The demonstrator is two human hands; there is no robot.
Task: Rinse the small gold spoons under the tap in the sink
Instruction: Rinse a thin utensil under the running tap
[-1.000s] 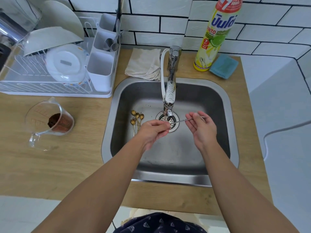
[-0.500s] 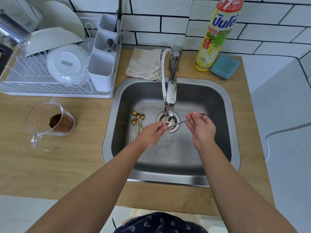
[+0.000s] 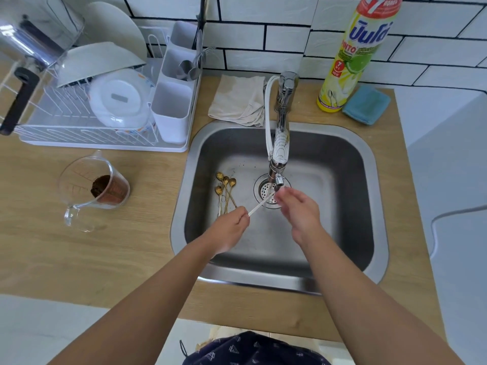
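One wooden counter (image 3: 87,259) runs below a wall of white tiles with dark grout, and one steel sink (image 3: 369,206) is set into it. One white dish rack (image 3: 79,133) stands at the far left, holding one upturned bowl, a white lid and a cutlery caddy. One tall yellow bottle of dish liquid (image 3: 353,56) stands behind the sink, with one blue sponge (image 3: 366,104) beside it and one folded beige cloth (image 3: 237,101) left of the single tap (image 3: 280,143). One clear measuring jug (image 3: 95,191) with brown grounds sits on the counter left of the sink. Four small gold spoons (image 3: 225,191) lie together on the sink floor, left of the drain. The left hand (image 3: 229,227) pinches the handle end of one more spoon (image 3: 259,205), whose far end reaches under the tap's spout over the drain. The right hand (image 3: 297,209) closes its fingertips on that far end.
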